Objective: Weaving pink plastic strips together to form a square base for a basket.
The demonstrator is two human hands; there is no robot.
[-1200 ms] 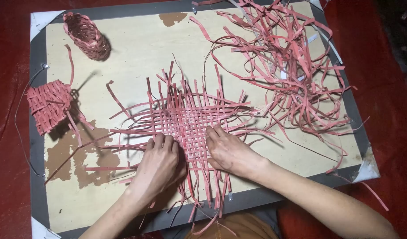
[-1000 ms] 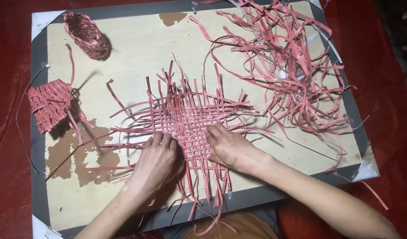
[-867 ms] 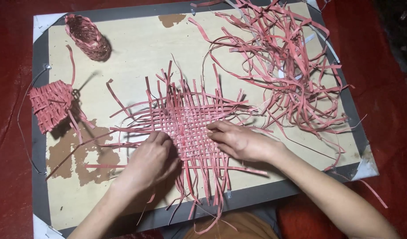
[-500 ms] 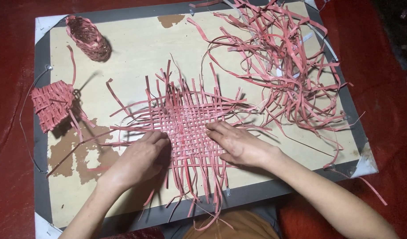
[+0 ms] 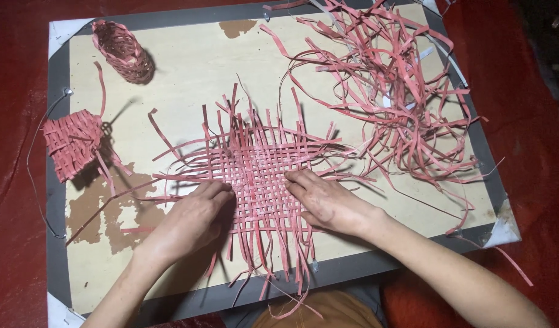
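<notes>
Both hands lie palm down on a flat mat [image 5: 258, 167] woven of pink strips, at its near edge. The left hand [image 5: 191, 220] rests at the mat's lower left, fingers curled loosely with their tips on the weave; whether they pinch a strip cannot be told. The right hand [image 5: 328, 203] rests at the lower right, fingers stretched out together and pressed flat on the weave, pointing toward the left hand, the two hands near but not touching. The mat sits in the middle of a pale board [image 5: 188, 73] with a grey border; its centre is a tight grid, and loose strip ends stick out from all four sides, the near ones running past the hands to the board's front edge. The board's surface is worn to brown patches [image 5: 103, 209] left of the left hand. Further left, at the board's edge, lies a small half-woven piece [image 5: 69, 146] of the same pink strips, with loose ends trailing from it. In the far left corner lies a small woven tube-shaped basket [image 5: 121, 51] on its side. To the right, beyond the mat, a big tangled heap of loose strips [image 5: 395, 91] covers the far right part of the board. The board lies on a red floor [image 5: 12, 91].
</notes>
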